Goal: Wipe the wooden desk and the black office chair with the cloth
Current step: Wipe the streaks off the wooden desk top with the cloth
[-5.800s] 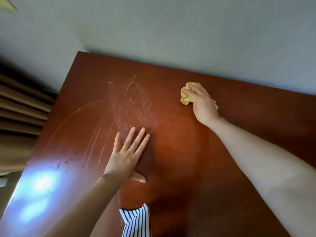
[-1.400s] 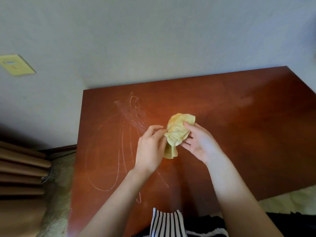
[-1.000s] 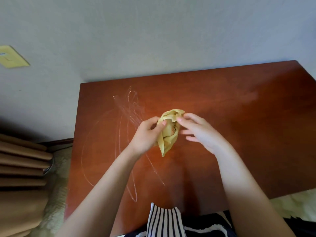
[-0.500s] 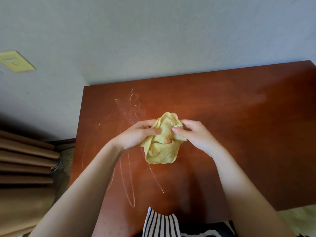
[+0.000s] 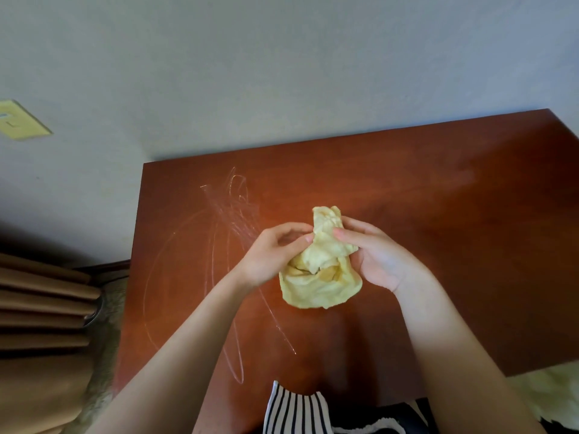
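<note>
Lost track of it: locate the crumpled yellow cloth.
Head view, centre: crumpled yellow cloth, pinched between left hand and right hand, over the reddish-brown wooden desk.

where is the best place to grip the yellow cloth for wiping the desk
Probably the bunched upper part of the yellow cloth, where the left hand and right hand pinch it. Close one hand round that wad from above, palm down, so the loose lower fold, which hangs wide, meets the wooden desk. The hanging edge looks too floppy for a firm grip.
</note>
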